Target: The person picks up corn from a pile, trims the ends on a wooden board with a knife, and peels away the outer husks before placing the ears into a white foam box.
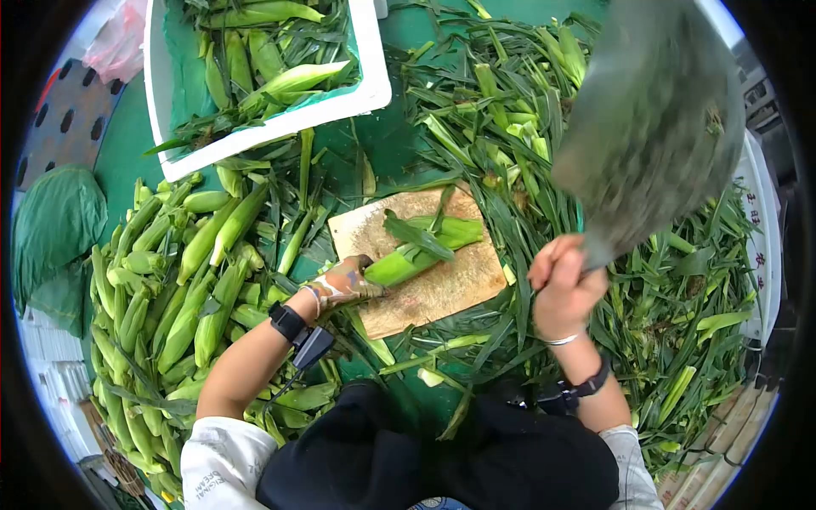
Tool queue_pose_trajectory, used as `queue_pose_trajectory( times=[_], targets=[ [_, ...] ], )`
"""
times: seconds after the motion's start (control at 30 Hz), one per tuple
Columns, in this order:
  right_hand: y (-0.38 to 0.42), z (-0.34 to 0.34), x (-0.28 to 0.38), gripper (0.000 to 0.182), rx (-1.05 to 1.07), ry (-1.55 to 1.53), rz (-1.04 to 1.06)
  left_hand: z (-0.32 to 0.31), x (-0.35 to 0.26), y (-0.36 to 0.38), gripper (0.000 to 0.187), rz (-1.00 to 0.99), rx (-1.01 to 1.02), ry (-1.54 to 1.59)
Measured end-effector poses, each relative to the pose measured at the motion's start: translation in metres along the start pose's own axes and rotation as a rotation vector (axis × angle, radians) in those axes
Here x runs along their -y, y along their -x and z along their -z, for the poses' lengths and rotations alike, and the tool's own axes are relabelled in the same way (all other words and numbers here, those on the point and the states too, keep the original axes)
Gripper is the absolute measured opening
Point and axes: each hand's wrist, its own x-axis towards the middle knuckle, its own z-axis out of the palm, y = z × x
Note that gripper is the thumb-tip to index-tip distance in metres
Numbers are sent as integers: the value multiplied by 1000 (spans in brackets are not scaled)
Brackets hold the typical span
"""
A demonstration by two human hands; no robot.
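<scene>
An ear of corn (406, 263) in its green husk lies across a worn wooden cutting board (438, 303), its stalk end and leaves pointing right. My left hand (347, 282), in a patterned glove, grips the ear's left end at the board's edge. Bare, my right hand (568, 285) is wrapped round the handle of a cleaver. The cleaver's wide blade (650, 127) is raised to the upper right, smeared by motion, with bits of plant on it. It is apart from the corn.
Many husked ears (187, 314) are heaped at left. A white foam box (272, 127) holding more corn stands at the upper left. Cut leaves and stalks (510, 110) cover the right side. A green bag (59, 229) lies at far left, a white tub (761, 246) at far right.
</scene>
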Motion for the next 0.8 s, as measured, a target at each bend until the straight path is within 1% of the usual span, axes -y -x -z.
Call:
queue_pose_trajectory(
  times=[0.03, 0.07, 0.1, 0.13, 0.17, 0.23, 0.27, 0.3, 0.37, 0.4, 0.43, 0.47, 0.5, 0.53, 0.57, 0.6, 0.63, 0.67, 0.7, 0.73, 0.77, 0.8],
  targets=[
    [14, 9, -33, 23, 95, 88, 54, 0, 2, 1, 70, -1, -10, 1],
    [38, 29, -86, 24, 158, 423, 43, -3, 7, 2, 70, -16, -50, 30],
    [52, 25, -92, 31, 271, 662, -65, -4, 11, 3, 70, -31, -89, 57],
    [65, 38, -122, 38, 410, 980, -221, 0, 6, 11, 66, -17, -101, -1],
    [66, 51, -126, 38, 415, 982, -215, 2, 4, 20, 66, -18, -108, 4],
    [58, 70, -123, 44, 288, 846, -618, 3, 3, 45, 57, 280, -24, 459],
    [50, 79, -113, 44, 243, 910, -556, -8, 0, 66, 53, 313, -39, 1065],
    [37, 82, -101, 45, 192, 968, -484, -21, 11, 65, 54, 474, -102, 1175],
    [27, 89, -102, 45, 158, 1053, -337, -40, -42, 68, 49, 468, -159, 1457],
    [24, 79, -93, 43, 183, 1016, -301, -70, -31, 49, 44, 82, -230, 1079],
    [20, 67, -79, 42, 205, 983, -270, -80, -41, 38, 42, -92, -205, 764],
    [14, 53, -65, 42, 207, 987, -278, -91, -52, 26, 40, -262, -234, 461],
    [6, 38, -49, 39, 188, 876, -235, -75, -83, 22, 41, -248, -196, 252],
    [-1, 26, -33, 37, 173, 766, -189, -64, -84, 12, 45, -200, -400, -13],
    [-6, 17, -21, 30, 157, 685, -182, -50, -81, 6, 50, -144, -605, -287],
    [-12, 7, -5, 28, 136, 578, -128, -40, -63, -1, 55, -209, -820, -489],
    [-16, -1, 5, 25, 111, 466, -80, -27, -52, -3, 53, -59, -756, -681],
    [-18, -3, 7, 21, 110, 376, 0, -20, -35, -7, 45, -13, -667, -721],
    [-13, -6, 1, 21, 110, 372, -3, -18, -21, -12, 37, 33, -574, -758],
    [-2, -9, -12, 21, 99, 295, 20, -18, -18, -13, 37, 33, -567, -763],
    [11, -12, -27, 21, 81, 221, 45, -17, -17, -14, 34, -7, -577, -752],
    [26, -12, -48, 24, 127, 377, -31, -15, -17, -16, 31, -48, -599, -736]
  ],
)
